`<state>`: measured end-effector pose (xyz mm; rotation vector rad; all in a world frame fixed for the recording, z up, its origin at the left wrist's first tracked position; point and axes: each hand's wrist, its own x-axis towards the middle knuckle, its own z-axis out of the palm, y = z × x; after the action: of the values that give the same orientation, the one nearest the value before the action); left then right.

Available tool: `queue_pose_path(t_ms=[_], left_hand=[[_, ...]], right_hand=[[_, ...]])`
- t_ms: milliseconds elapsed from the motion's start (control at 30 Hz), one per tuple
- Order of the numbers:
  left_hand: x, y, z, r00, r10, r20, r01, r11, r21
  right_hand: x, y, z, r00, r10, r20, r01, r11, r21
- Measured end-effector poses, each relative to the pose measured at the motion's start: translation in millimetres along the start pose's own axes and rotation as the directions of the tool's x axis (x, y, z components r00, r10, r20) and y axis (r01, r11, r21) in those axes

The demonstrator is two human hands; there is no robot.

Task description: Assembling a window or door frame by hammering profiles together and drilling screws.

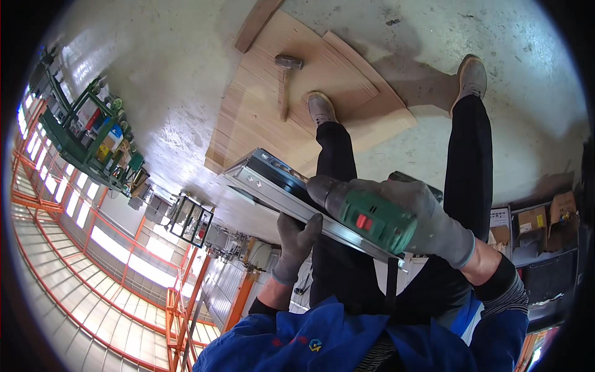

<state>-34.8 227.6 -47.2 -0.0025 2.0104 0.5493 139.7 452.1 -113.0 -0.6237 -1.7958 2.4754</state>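
A green cordless drill [379,218] with a red switch is gripped in my gloved right hand [434,224]. Its dark front end points left, over a long silver metal profile [297,201]. That profile lies slanted across my lap, its far end rising to the upper left. My gloved left hand [296,245] is closed on the profile's near edge, thumb up along its side. The drill's front hides part of the profile's upper face, so I cannot tell whether the tip touches it. Small round fittings show near the far end.
A sledgehammer [283,87] lies on flattened cardboard [248,115] under my left shoe [321,108]. A brown strip [257,25] sits at the cardboard's far edge. Boxes [532,220] stand on a shelf at right. Green carts [93,139] and a dark metal frame [190,218] stand at left.
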Motion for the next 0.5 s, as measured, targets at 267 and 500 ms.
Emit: queue_pose_path(t_ms=[267, 500], left_hand=[[0.2, 3.4, 2.0, 0.999, 0.038, 0.001, -0.038, 0.999, 0.025], [-0.2, -2.5, -1.8, 0.999, 0.049, 0.008, -0.049, 0.997, 0.052]], right_hand=[[17.7, -24.6, -24.9, 0.989, 0.093, 0.114, -0.078, 0.988, -0.134], [13.4, -26.8, -21.4, 0.986, 0.105, 0.126, -0.068, 0.961, -0.268]])
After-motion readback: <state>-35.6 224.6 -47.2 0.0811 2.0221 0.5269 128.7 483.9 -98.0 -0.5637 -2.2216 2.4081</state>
